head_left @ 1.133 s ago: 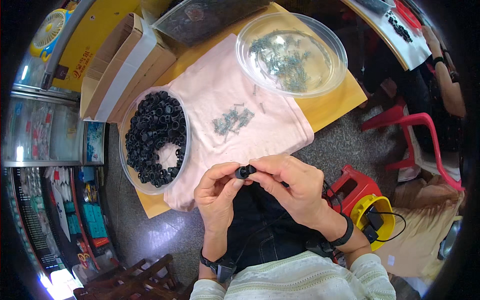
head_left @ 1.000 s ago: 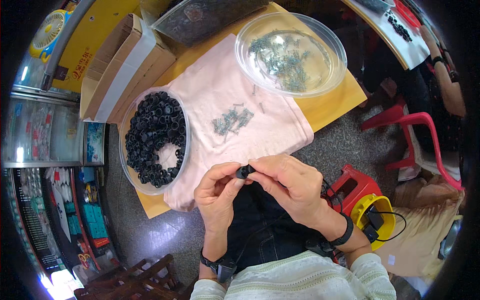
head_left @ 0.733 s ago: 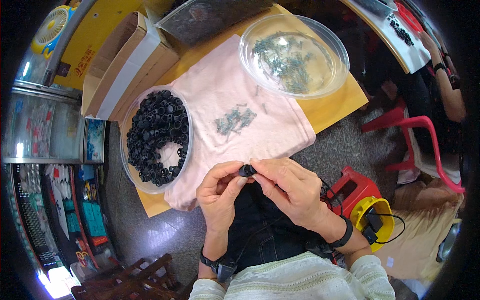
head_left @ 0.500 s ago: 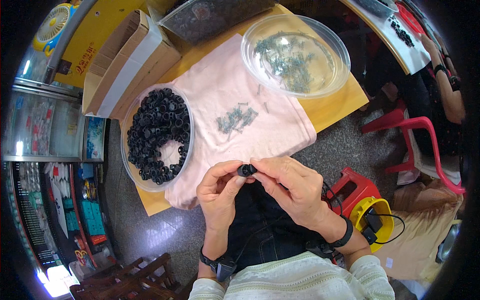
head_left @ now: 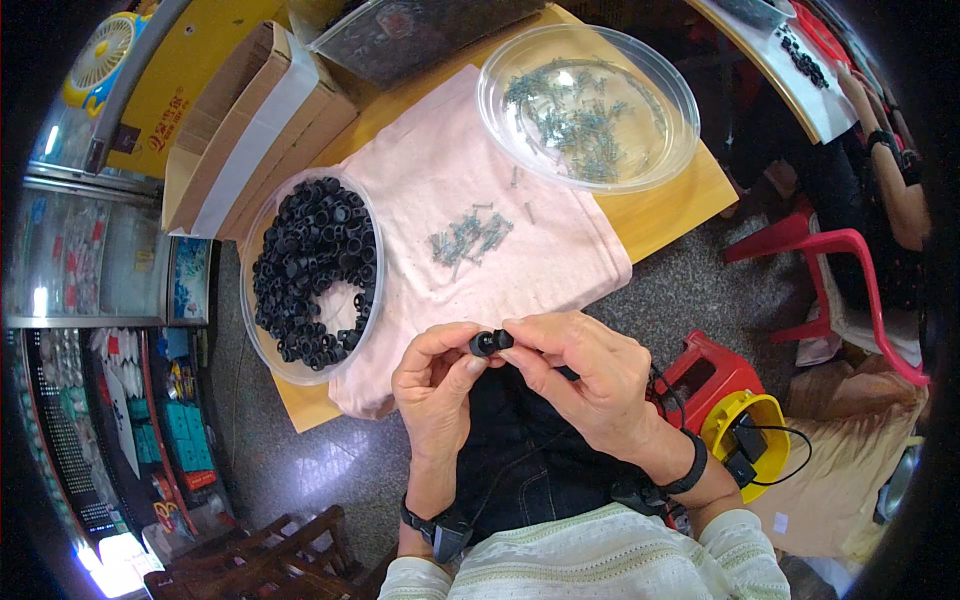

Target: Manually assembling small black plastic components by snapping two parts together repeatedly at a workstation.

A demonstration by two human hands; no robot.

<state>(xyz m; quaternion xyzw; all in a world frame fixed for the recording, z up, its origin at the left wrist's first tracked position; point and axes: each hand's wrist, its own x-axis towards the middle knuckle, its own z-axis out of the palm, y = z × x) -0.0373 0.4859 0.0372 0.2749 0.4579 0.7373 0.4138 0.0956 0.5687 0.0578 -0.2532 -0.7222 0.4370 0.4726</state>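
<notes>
Yellow panel [head_left: 195, 75]: red lettering [head_left: 168, 120] | left grip [head_left: 436, 388], right grip [head_left: 592, 372]: pinching black part [head_left: 487, 344]

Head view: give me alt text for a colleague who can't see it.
The person's left hand and right hand together pinch a small black piece above their lap. Beyond, loose screw-like metal bits lie on a pink cloth, with a round tub of black parts at left and a clear tub of more metal bits at upper right.

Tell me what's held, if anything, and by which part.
A small black part: the left hand pinches its left end, the right hand its right end. Whether it is one piece or two, I cannot tell.
</notes>
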